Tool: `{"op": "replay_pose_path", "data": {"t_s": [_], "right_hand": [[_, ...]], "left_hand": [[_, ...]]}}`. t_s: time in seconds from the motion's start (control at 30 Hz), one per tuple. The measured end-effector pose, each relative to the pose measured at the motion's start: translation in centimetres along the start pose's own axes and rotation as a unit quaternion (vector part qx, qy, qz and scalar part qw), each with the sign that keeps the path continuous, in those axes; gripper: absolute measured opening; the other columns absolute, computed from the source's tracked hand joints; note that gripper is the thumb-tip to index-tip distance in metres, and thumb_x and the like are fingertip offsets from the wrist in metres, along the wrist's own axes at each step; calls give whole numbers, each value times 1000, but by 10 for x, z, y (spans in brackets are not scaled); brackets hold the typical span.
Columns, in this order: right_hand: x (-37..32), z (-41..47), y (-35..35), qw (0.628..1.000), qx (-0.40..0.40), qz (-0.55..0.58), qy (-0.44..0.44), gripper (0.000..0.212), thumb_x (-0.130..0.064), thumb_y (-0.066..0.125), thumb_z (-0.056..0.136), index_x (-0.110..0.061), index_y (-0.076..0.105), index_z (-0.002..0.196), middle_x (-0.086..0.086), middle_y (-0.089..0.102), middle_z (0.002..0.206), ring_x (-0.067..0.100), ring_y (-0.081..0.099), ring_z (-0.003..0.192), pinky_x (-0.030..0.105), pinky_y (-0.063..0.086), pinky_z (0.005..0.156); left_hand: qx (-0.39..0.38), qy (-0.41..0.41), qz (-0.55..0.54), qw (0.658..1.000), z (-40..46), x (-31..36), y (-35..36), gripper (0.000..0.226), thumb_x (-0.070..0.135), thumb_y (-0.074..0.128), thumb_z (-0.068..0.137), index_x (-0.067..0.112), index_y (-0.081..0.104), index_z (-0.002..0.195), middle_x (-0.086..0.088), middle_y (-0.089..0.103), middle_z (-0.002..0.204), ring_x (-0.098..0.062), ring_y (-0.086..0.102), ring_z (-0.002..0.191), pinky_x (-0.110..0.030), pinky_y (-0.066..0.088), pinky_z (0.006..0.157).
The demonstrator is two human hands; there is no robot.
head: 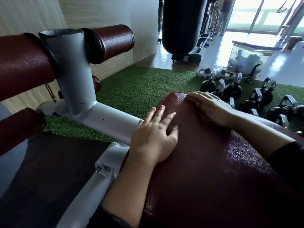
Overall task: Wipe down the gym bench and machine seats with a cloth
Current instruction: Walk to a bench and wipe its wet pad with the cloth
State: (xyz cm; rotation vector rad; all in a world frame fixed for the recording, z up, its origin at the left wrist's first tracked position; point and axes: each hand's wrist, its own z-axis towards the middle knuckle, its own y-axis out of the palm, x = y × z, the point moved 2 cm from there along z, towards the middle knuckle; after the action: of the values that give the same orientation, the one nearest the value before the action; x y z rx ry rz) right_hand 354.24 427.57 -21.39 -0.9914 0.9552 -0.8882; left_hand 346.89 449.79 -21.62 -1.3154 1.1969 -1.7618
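Observation:
A dark red padded bench [205, 158] fills the lower right, its far end pointing away from me. My left hand [154, 137] lies flat on the pad's left side with straight fingers, palm down. Near the pad's far right corner, my right hand [210, 107] rests palm down, fingers reaching toward the edge. Neither hand holds anything, and no cloth is in view.
A grey metal frame [77, 83] with dark red roller pads [111, 41] rises at the left. Several black kettlebells [253, 99] stand on green turf [139, 86] to the right. A black punching bag [181, 25] and a clear box [250, 56] stand farther back.

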Motion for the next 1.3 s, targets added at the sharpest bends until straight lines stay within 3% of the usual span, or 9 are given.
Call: {"op": "replay_pose_path", "data": {"t_s": [0.23, 0.37, 0.47, 0.57, 0.7, 0.93, 1.0, 1.1, 1.3], "right_hand": [[-50, -15, 13, 997, -17, 13, -68, 48, -42, 25, 96, -35, 29, 144, -15, 23, 152, 6, 8, 144, 25, 3, 119], [-56, 39, 19, 999, -14, 19, -50, 42, -32, 30, 102, -32, 30, 144, -6, 25, 154, 12, 12, 145, 25, 5, 118], [-44, 53, 12, 1000, -7, 24, -3, 41, -33, 31, 102, -36, 32, 143, -11, 30, 152, 9, 23, 141, 19, 13, 108], [-23, 42, 7, 999, -23, 12, 45, 42, -37, 29, 101, -42, 28, 143, -14, 30, 151, 11, 29, 138, 25, 22, 107], [-24, 10, 7, 999, -17, -24, 22, 45, -31, 29, 102, -30, 25, 146, -6, 26, 154, 11, 18, 143, 24, 8, 116], [-53, -47, 3, 999, 4, -41, -30, 45, -25, 29, 103, -26, 22, 147, -9, 21, 155, -4, 7, 136, 0, -17, 99], [-53, -53, 3, 999, 0, -40, -26, 45, -27, 28, 103, -27, 22, 147, -8, 21, 155, -4, 7, 137, 3, -16, 103], [-48, -51, 7, 999, -5, -34, -9, 49, -42, 24, 99, -32, 23, 147, -7, 22, 155, 8, 10, 144, 22, -2, 117], [-49, -51, 9, 1000, -6, -23, 16, 46, -36, 30, 101, -36, 24, 146, -10, 20, 155, 9, 8, 145, 25, 1, 118]], "left_hand": [[4, 2, 9, 1000, 4, -1, 4, 53, 51, 31, 98, 47, 20, 149, 18, -1, 161, -5, -7, 147, -36, 6, 118], [3, 1, 3, 1000, 3, -2, 3, 53, 52, 31, 97, 46, 21, 149, 20, 0, 161, -3, -7, 147, -36, 9, 119], [1, -2, -5, 1000, 3, -2, 1, 53, 51, 33, 98, 45, 22, 149, 20, 1, 160, -2, -6, 147, -36, 10, 118], [-3, -2, -8, 1000, 2, -2, 1, 53, 51, 33, 98, 45, 22, 150, 20, 2, 160, -3, -4, 147, -36, 9, 118], [-10, -4, 1, 1000, 4, -2, 1, 53, 51, 33, 98, 45, 21, 150, 20, 1, 160, -4, -2, 147, -33, 9, 117], [-32, 4, -3, 999, -8, -1, -4, 54, 45, 31, 102, 37, 17, 153, 15, 0, 162, -5, -4, 147, -33, 3, 119], [-41, -1, 1, 999, -24, -4, -8, 53, 45, 28, 103, 39, 13, 153, 15, -4, 161, -4, -6, 147, -34, 2, 118], [-33, -29, -17, 999, -59, -18, -9, 52, 47, 27, 102, 45, 12, 151, 21, -5, 160, -3, -3, 147, -37, 8, 118], [98, -49, -158, 981, -94, -35, -1, 48, 44, 43, 97, 41, 38, 145, 20, 24, 156, 1, 21, 142, -28, 18, 117]]}}
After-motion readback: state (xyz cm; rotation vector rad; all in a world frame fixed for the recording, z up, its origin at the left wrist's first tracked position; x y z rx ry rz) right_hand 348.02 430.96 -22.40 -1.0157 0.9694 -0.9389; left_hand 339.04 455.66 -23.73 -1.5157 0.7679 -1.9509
